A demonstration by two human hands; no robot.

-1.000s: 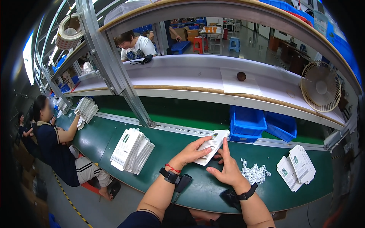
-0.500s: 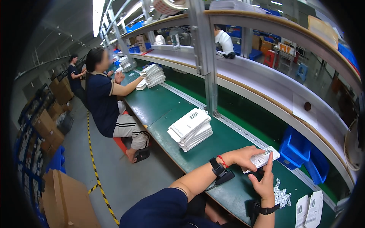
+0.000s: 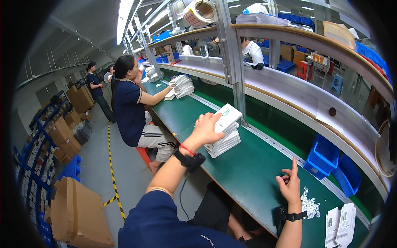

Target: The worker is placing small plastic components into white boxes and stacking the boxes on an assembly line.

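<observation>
My left hand (image 3: 205, 131) is closed on a flat white box (image 3: 228, 118) with green print, at the top of a stack of similar white boxes (image 3: 226, 144). Whether the box rests fully on the stack is hard to tell. Over the green tabletop, to the right, my right hand (image 3: 290, 187) is raised with its index finger stretched out and the other fingers partly bent; I see nothing in it. Beside that hand lies a heap of small clear plastic pieces (image 3: 310, 204). Flat white packages (image 3: 345, 225) lie at the near right corner.
Blue bins (image 3: 320, 157) stand along the bench's back edge, under a long shelf (image 3: 285, 99). A metal post (image 3: 233, 62) rises behind the stack. Farther left, a seated co-worker (image 3: 128, 103) handles another pile of white boxes (image 3: 182, 86). An open carton (image 3: 80, 213) stands on the floor.
My left hand has carried the white box leftward from beside my right hand to the stack. The right hand has let go of the box and stays near the clear pieces.
</observation>
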